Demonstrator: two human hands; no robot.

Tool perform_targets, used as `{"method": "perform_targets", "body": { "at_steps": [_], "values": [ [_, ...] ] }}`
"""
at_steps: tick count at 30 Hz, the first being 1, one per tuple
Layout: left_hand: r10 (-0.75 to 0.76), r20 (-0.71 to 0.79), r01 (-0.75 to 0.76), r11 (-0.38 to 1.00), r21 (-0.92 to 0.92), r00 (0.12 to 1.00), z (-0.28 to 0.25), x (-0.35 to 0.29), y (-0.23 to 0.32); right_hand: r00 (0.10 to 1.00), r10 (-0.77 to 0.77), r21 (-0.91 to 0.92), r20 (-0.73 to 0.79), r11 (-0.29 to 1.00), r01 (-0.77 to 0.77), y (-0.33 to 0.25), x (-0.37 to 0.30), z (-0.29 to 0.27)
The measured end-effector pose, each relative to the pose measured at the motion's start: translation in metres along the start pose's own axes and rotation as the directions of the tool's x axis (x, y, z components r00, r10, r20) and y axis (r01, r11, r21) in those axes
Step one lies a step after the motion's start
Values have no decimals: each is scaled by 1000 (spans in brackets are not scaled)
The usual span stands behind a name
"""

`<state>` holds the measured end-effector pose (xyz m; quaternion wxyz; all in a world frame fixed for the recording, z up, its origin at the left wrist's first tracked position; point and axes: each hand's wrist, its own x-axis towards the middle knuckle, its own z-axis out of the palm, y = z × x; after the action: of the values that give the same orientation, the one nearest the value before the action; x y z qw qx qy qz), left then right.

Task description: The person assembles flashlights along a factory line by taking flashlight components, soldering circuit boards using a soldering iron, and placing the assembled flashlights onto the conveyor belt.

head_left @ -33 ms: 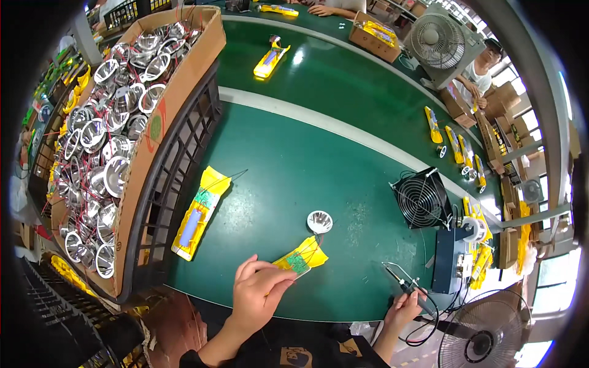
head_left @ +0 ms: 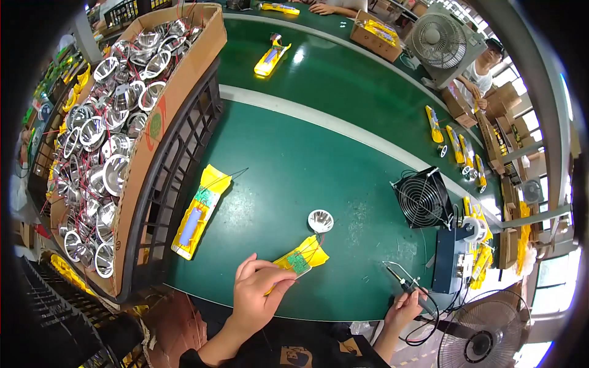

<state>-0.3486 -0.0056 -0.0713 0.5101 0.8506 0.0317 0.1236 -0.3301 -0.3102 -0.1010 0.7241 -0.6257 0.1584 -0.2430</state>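
Note:
My left hand [head_left: 261,285] is closed on a yellow plastic housing [head_left: 316,250] near the front edge of the green tabletop. A green circuit board [head_left: 299,262] sits in the housing, and my fingers hide the housing's near end. Thin wires run from it to a silver reflector cup [head_left: 320,221] with a white rim just beyond. In my right hand [head_left: 403,306] is a soldering iron [head_left: 407,286], its tip pointing up and to the left, apart from the housing. A second yellow housing [head_left: 195,214] with a blue cylindrical cell and a green board lies farther left.
A cardboard box [head_left: 175,104] heaped with reflector cups stands at left on a black crate [head_left: 178,178]. A small black fan [head_left: 422,199] and a blue soldering station [head_left: 450,260] are at right. Beyond a pale rail, a green belt [head_left: 325,86] carries more housings; a person sits past it.

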Motion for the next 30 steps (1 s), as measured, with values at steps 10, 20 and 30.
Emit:
{"method": "perform_targets", "body": {
  "at_steps": [10, 20, 30],
  "values": [
    [42, -141, -41, 999, 11, 989, 1, -4, -3, 999, -17, 62, 32, 998, 15, -2, -3, 6],
    [45, -91, -29, 986, 166, 995, 1, -4, 1, 987, -48, 43, 156, 998, 42, -14, -15, 24],
    [43, -95, -21, 975, 222, 995, -4, -7, 2, 987, -44, 84, 153, 996, 31, -14, -16, 30]
  ]
}}
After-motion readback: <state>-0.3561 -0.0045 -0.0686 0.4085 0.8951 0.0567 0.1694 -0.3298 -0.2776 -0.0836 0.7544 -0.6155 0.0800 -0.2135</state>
